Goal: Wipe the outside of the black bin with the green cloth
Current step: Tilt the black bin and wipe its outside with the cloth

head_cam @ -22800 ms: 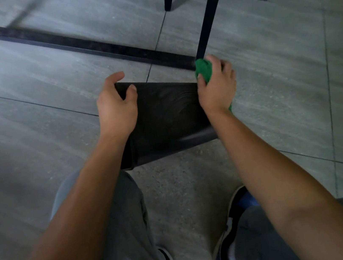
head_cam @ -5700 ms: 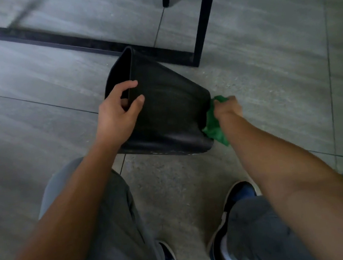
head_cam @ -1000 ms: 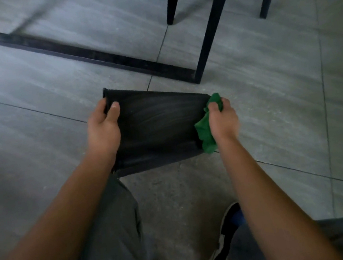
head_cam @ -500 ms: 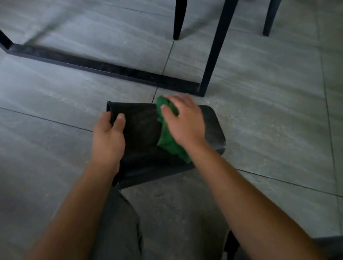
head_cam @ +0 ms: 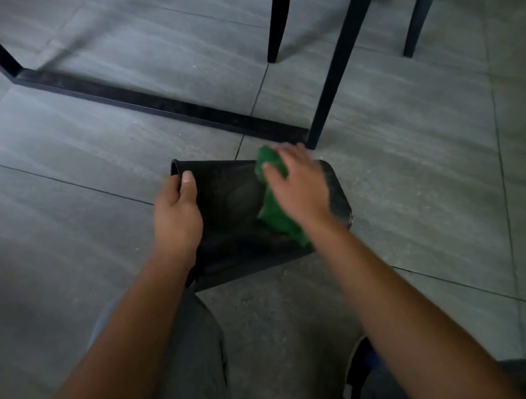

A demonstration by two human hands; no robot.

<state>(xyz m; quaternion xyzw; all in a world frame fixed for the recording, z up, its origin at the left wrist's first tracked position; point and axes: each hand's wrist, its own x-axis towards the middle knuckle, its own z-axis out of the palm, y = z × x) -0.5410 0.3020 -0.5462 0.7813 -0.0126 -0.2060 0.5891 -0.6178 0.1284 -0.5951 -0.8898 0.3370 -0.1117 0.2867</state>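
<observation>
Right hand (head_cam: 299,187) presses the green cloth (head_cam: 276,204) flat onto the upturned side of the black bin (head_cam: 232,210), fingers spread and fairly straight rather than curled round the cloth; its edges are smeared with motion blur. Left hand (head_cam: 177,217) grips the bin at its open rim, thumb laid over the outside wall and the other fingers tucked over the edge, out of sight.

From the head camera — the only view — the bin lies on its side on the grey tiled floor (head_cam: 84,198), mouth to the left and base to the right, just in front of the person's knees and close to a black table leg (head_cam: 336,62) and the frame bar (head_cam: 155,102) along the floor.

The step in hand looks like the wiping stroke across the bin's top-facing wall. Next, I judge, the cloth needs to sweep on across that wall toward the rim or base — then the left hand would have to roll the bin to bring an unwiped face up, keeping a firm hold so it does not slide on the tiles.

Counted: one bin, one cloth, two hands, three chair legs (head_cam: 276,9) beyond the table leg.
</observation>
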